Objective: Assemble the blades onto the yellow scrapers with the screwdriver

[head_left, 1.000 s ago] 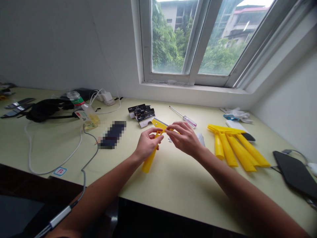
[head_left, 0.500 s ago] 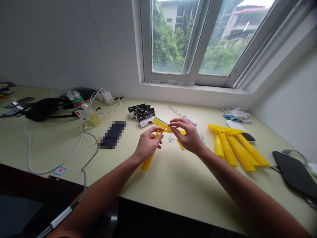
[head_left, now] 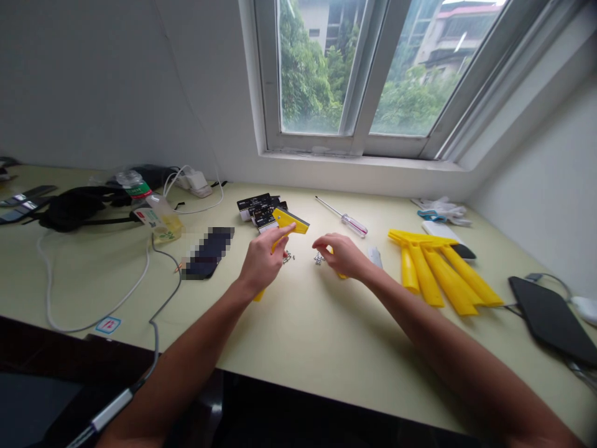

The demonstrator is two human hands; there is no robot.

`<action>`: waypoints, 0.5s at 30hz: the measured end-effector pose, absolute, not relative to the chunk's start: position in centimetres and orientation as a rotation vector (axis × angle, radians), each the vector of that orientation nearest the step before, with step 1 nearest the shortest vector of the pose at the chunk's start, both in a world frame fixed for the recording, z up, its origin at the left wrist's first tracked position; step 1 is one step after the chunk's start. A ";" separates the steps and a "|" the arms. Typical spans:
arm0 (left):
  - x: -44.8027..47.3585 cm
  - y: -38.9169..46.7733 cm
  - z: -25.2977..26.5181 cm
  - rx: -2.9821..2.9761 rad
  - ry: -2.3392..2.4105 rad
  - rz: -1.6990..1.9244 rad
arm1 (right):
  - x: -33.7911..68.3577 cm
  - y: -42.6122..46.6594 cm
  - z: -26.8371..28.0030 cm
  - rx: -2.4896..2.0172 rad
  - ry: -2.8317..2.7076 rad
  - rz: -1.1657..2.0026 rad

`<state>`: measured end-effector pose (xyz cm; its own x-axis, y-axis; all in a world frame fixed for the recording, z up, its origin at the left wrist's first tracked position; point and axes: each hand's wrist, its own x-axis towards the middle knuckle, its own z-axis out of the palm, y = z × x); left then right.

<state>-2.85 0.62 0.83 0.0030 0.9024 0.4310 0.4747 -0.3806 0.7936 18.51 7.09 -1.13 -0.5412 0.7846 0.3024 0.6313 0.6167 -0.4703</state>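
Note:
My left hand [head_left: 263, 264] is wrapped round the handle of a yellow scraper [head_left: 291, 222]. Its wide head, with a grey strip along the edge, points up and away, and my index finger lies against it. Just to the right, my right hand [head_left: 345, 255] is low over the table with fingers bent and drawn together. Its fingertips are above a small pile of metal nuts or screws [head_left: 318, 257]; what they pinch, if anything, is too small to make out. More small metal pieces [head_left: 289, 256] lie beside my left hand. A yellow part [head_left: 342, 275] lies partly hidden under my right hand.
A screwdriver [head_left: 353, 224] lies behind my right hand, black printed cards [head_left: 261, 208] behind my left. Several yellow scraper handles [head_left: 441, 274] are grouped to the right, near a black phone-like slab [head_left: 550, 317]. Leftward are a pixelated dark object [head_left: 208, 253], a bottle [head_left: 158, 218] and cables.
My right hand has left the scraper head and dropped to the small metal pile. My left hand has turned the scraper and moved it slightly left. The view has shifted a little.

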 end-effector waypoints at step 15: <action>-1.8 0.5 0.8 1.486 1.092 1.364 | 13.6 5.6 -1.4 -1.148 -2.493 0.215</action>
